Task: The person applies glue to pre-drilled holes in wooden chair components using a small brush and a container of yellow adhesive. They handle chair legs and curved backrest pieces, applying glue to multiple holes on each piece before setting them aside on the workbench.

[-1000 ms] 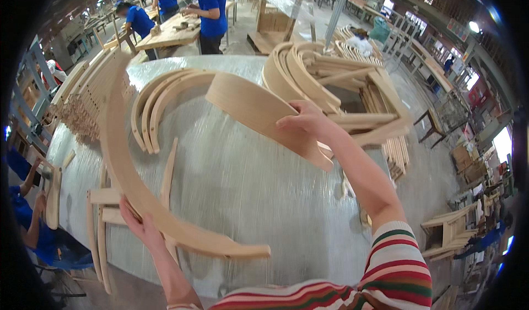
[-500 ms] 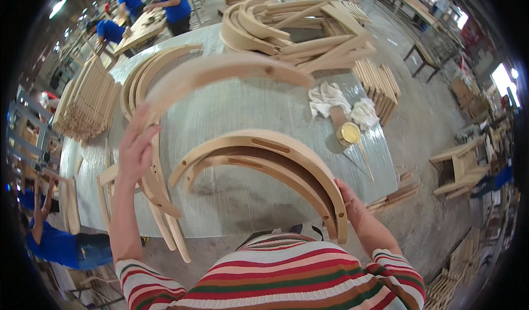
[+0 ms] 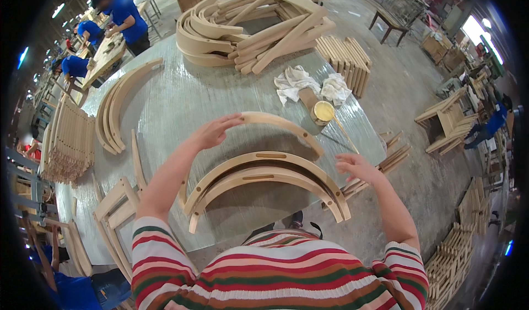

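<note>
Three curved wooden rails stand close together on the table's near part. The nearest rail (image 3: 263,176) and the middle rail (image 3: 242,163) each have a long slot on the top edge and holes near the ends. Behind them is the far rail (image 3: 281,124), partly hidden by my left arm. My left hand (image 3: 212,132) rests on the top of the far rail with its fingers stretched out. Off the rails' right ends, my right hand (image 3: 355,168) hovers empty, its fingers apart.
A tin of yellowish liquid (image 3: 323,111) stands by white rags (image 3: 297,83), a thin stick beside it. Curved rails (image 3: 115,109) and stacked slats (image 3: 69,144) lie left. A big pile of wooden parts (image 3: 248,31) is at the back. Co-workers in blue (image 3: 128,18) stand far left.
The far rail, raised in my left hand before, now stands behind the other two. My right hand has let go of the rails' right end. The view has shifted.
</note>
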Demonstrator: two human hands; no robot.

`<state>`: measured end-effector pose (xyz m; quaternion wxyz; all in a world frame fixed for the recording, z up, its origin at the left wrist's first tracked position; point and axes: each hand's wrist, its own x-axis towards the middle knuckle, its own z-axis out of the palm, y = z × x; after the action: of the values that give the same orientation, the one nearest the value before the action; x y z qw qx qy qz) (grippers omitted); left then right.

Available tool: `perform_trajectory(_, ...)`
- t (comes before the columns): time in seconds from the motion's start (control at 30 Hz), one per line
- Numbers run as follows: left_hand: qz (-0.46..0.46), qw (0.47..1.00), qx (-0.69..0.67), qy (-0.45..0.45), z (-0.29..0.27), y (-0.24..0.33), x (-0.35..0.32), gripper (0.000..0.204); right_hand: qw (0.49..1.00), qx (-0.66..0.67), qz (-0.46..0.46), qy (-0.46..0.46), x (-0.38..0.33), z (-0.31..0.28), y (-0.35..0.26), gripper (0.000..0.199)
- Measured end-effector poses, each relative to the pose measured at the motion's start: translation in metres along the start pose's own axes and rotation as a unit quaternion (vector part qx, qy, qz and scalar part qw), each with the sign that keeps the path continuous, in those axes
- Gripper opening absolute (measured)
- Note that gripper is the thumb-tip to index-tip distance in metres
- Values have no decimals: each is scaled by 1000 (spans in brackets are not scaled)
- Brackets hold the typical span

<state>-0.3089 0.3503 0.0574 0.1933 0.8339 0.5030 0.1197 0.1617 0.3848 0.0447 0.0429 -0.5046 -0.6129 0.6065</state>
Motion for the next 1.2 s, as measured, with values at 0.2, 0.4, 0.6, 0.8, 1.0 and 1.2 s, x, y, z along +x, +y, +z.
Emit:
perform_trajectory(0.2,-197,965,-62,158,31,-43,-14,64,952,-256,-110,129,-38,86,48,90)
perform_trajectory(0.4,-234,956,-148,99,42,-41,-46,54,938,-287,-99,167,-21,86,24,81)
perform_trajectory(0.6,-254,951,-125,122,49,-12,-73,51,924,-285,-165,195,28,85,-18,53)
perform_trajectory(0.8,-324,932,-103,126,53,-1,-83,48,869,-241,-308,304,39,76,30,33)
perform_trajectory(1.0,-306,938,-88,140,52,-1,-74,48,922,-106,-277,249,48,68,42,25)
perform_trajectory(1.2,-202,963,-2,177,45,18,-3,43,849,520,-22,86,76,28,67,35)
